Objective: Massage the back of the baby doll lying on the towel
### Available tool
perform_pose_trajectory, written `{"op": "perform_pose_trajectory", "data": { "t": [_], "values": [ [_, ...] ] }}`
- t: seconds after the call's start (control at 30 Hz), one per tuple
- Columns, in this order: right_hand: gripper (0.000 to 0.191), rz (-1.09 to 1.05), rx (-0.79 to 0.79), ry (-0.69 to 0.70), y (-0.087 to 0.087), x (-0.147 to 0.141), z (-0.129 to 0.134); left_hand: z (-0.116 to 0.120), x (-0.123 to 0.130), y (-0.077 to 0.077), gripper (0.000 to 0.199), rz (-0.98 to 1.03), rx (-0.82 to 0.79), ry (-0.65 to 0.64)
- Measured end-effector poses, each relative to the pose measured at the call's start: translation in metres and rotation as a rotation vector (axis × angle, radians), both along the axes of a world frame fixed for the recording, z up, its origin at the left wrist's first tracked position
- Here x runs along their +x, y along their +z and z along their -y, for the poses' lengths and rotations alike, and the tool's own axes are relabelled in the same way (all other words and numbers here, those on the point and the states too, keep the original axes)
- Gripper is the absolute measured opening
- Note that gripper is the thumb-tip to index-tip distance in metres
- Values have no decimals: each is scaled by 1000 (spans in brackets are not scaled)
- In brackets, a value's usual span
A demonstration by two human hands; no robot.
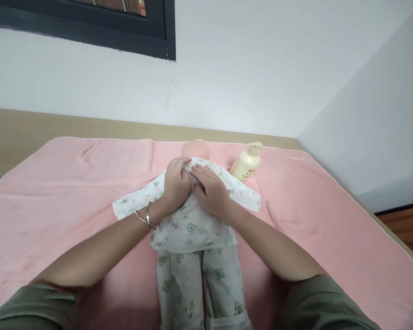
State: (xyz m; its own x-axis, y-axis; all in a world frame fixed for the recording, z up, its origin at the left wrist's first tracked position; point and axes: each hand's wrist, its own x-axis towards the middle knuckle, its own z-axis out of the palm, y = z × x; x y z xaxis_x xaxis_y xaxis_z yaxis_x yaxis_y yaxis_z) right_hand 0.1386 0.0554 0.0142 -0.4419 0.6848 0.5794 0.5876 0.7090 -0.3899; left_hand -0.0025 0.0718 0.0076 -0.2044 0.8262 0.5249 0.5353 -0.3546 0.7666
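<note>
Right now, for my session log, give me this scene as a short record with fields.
Subject: doll lying in a printed top and printed trousers, sleeves spread
Left hand: on the top's upper part; grip unclear
Right hand: beside it, also on the top; grip unclear
Left wrist: silver bangles
Nearby: pump bottle, by the sleeve on the person's right
Underneath: pink cloth

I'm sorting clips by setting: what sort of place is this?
Perhaps an indoor baby-care area: on a pink cloth are a pump bottle and what looks like a clothed doll.
</note>
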Motion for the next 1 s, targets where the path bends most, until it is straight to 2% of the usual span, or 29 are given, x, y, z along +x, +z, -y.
{"op": "perform_pose_trajectory", "data": {
  "t": [0.13, 0.3, 0.43, 0.5, 0.7, 0.87, 1.0],
  "values": [
    [48, 121, -95, 51, -1, 9, -18, 2, -1, -4, 31, -49, 20, 16],
    [56, 173, -186, -129, 3, 12, -21, 8, -5, -7, 27, -71, -30, -3],
    [56, 210, -125, -210, 3, 7, -4, 11, -8, -10, 25, -63, -46, -26],
    [53, 200, -73, -182, 3, 6, 5, 11, -9, -10, 25, -54, -51, -25],
    [47, 163, 15, 115, 0, 12, 10, 11, -10, -9, 24, -59, -54, -48],
    [50, 100, -33, 153, -2, 16, 1, 11, -10, -10, 25, -76, -45, -46],
    [53, 147, -86, 140, -2, 19, -5, 10, -10, -10, 25, -64, -41, -43]
  ]
}}
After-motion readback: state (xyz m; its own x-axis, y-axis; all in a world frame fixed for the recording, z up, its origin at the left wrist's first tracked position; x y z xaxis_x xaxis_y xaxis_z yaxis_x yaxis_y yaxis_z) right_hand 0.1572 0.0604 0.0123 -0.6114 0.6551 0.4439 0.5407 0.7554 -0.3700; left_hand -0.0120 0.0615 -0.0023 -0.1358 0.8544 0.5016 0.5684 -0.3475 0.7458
